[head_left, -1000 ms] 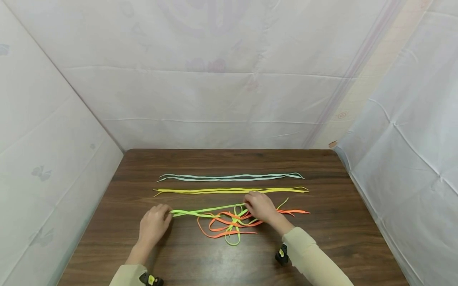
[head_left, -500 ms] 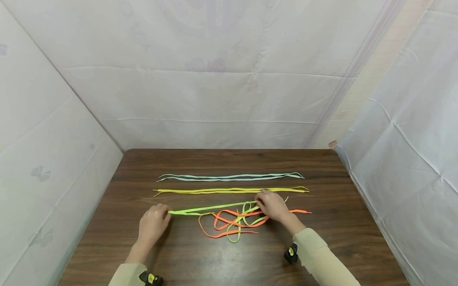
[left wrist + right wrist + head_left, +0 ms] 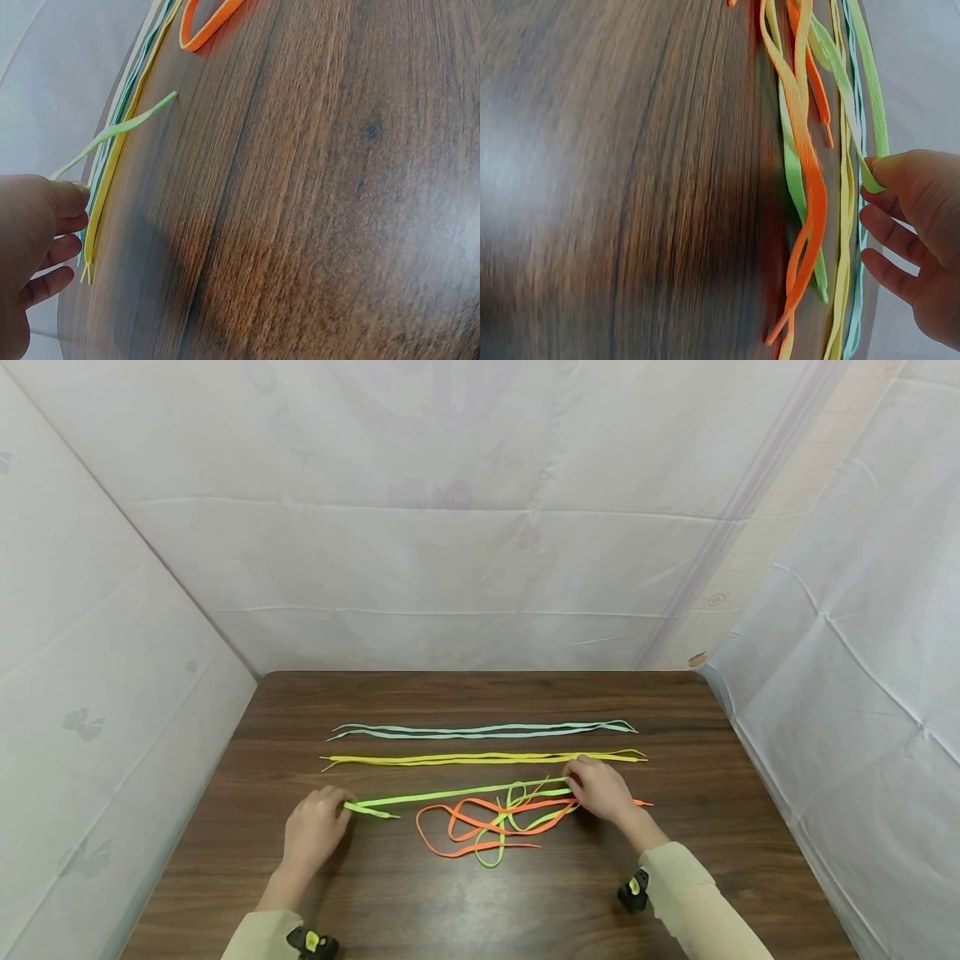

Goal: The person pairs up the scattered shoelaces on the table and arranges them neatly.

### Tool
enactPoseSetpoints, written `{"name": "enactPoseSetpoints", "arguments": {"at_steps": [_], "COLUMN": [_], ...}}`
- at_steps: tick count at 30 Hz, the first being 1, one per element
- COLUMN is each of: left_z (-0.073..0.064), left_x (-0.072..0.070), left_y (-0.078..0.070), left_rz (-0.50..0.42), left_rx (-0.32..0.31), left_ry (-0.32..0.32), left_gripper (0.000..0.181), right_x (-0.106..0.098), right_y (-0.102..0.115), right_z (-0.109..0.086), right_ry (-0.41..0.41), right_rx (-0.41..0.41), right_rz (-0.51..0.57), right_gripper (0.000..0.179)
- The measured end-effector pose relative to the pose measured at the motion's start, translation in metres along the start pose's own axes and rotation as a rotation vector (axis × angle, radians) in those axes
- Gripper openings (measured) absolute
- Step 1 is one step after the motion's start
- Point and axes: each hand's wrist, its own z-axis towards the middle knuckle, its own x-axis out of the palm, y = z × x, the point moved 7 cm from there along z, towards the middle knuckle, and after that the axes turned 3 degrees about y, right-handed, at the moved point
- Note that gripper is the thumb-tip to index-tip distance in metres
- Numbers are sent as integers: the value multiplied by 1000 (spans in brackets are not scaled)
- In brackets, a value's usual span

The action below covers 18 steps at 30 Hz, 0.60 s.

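A bright green shoelace [image 3: 450, 794] stretches nearly straight between the two hands. My left hand [image 3: 315, 828] pinches it near one end, and a short tail with its tip sticks out from the fingers, as the left wrist view also shows. Between thumb and forefinger, my right hand [image 3: 922, 217] grips the lace where it folds back. From there the rest of the green lace drops in loops into an orange shoelace [image 3: 450, 853], which lies tangled on the table below the right hand. The right hand hides part of this tangle in the head view.
Beyond the hands, a folded yellow shoelace [image 3: 450, 761] lies straight across the brown wooden table [image 3: 480, 910]. Parallel and farther back is a folded pale blue shoelace [image 3: 450, 733]. White cloth walls [image 3: 480, 560] stand behind the table and on both sides.
My right hand has moved to the right along the table, drawing the green lace longer and tighter. The left hand has shifted slightly left, and the green tip now shows beside it.
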Motion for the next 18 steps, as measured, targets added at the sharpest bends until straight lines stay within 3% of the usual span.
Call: {"name": "enactPoseSetpoints", "arguments": {"at_steps": [18], "left_z": [-1], "left_x": [-2], "left_y": [23], "left_rz": [-2], "left_rx": [-98], "left_ry": [57], "left_gripper": [7], "right_x": [-22], "right_y": [-42], "right_z": [-19], "right_ry": [-13], "right_rx": [122], "right_rz": [-26], "right_gripper": [5]}}
